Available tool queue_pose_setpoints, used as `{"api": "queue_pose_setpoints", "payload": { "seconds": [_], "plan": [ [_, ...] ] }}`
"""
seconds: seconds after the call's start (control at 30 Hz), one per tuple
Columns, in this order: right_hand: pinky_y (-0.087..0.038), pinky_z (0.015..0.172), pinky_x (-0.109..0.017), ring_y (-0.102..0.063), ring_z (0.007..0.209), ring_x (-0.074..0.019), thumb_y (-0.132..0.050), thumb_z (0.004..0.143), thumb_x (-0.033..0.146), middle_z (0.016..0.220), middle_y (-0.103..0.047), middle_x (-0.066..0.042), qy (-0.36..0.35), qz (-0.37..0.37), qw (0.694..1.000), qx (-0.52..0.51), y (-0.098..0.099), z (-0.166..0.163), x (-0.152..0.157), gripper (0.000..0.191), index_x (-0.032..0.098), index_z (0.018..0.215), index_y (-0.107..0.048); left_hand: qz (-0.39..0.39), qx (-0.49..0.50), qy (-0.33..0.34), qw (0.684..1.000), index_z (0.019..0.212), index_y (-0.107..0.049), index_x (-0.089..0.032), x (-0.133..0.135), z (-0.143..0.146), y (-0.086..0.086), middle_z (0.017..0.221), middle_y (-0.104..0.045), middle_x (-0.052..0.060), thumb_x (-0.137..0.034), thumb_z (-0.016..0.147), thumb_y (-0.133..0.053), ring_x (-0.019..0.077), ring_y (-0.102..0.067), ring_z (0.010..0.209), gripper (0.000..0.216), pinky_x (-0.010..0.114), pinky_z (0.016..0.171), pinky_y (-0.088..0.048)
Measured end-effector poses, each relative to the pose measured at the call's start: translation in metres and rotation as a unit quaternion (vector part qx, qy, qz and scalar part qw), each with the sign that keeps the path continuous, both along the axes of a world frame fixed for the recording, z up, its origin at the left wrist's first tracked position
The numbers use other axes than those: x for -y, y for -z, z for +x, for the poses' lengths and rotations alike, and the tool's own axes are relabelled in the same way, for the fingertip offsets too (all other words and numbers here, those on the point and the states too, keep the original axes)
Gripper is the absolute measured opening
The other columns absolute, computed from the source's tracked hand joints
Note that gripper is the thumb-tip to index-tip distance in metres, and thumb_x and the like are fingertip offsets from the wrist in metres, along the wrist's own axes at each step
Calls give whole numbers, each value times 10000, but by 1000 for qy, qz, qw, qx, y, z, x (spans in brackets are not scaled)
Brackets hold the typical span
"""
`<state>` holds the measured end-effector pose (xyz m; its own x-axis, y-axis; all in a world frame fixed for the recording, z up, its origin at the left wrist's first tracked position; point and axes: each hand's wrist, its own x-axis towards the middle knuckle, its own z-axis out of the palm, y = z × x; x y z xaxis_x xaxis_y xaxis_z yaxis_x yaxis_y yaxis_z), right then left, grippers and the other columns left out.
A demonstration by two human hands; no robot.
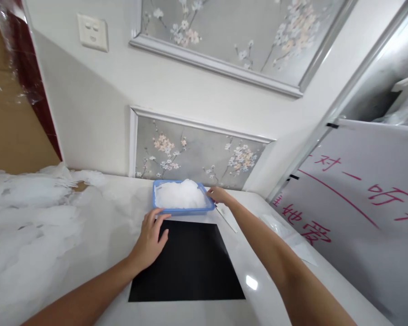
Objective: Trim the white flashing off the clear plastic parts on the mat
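Observation:
A blue plastic tray stands against the wall, filled with a pile of thin white pieces whose kind I cannot make out. At the tray's right end, my right hand has its fingers closed on the rim. My left hand has its fingers apart, with the fingertips at the tray's front left corner. Its thumb hangs over a black rectangular sheet lying flat on the white table in front of the tray. A slim white pen-like tool lies right of the tray, near my right forearm.
Many thin white pieces are heaped across the table's left side. Clear plastic bags lie on the right. A whiteboard with red writing borders the right edge, and a cardboard box stands at the far left.

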<state>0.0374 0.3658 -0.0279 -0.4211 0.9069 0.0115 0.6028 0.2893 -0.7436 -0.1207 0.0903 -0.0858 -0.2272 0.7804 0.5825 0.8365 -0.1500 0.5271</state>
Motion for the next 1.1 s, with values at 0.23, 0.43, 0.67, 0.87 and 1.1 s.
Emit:
{"api": "queue_pose_setpoints", "payload": {
  "seconds": [0.23,0.43,0.67,0.87,1.1],
  "plan": [
    [-376,338,-208,-498,304,-128,-547,845,70,416,-459,91,-8,-75,996,-42,15,-1,37,127,122,950,-498,86,359,-45,928,1234,-433,-239,-18,-13,1,1399,-407,124,-311,773,-627,294,-430,1324,506,486,1060,-398],
    [-397,327,-191,-537,342,-137,-519,880,97,441,-486,89,40,-103,986,-127,-12,65,86,198,139,1041,-411,143,491,-5,859,1022,-524,-242,-17,6,-54,1081,-605,25,-333,752,-629,141,-597,991,304,213,735,-501],
    [-357,302,-144,-466,314,-80,-477,820,37,491,-502,105,165,-73,963,-201,-69,286,177,231,173,1004,-447,42,475,303,825,1003,-633,-265,3,126,-121,966,-721,22,-235,705,-686,177,-639,991,304,252,734,-572],
    [-438,423,-158,-528,448,-66,-490,762,31,686,-571,48,421,-27,886,-191,-85,455,321,329,192,1046,-526,-215,161,512,816,1251,-525,-352,-15,223,-110,1325,-593,22,-383,875,-572,232,-572,1207,381,346,921,-531],
    [-465,487,-225,-554,586,-134,-589,677,198,784,-592,13,586,-25,796,-149,28,535,451,436,214,1104,-499,-447,-288,585,612,1239,-560,-198,-44,330,-45,1236,-606,107,-357,876,-492,251,-605,1070,402,359,931,-464]
  ]
}}
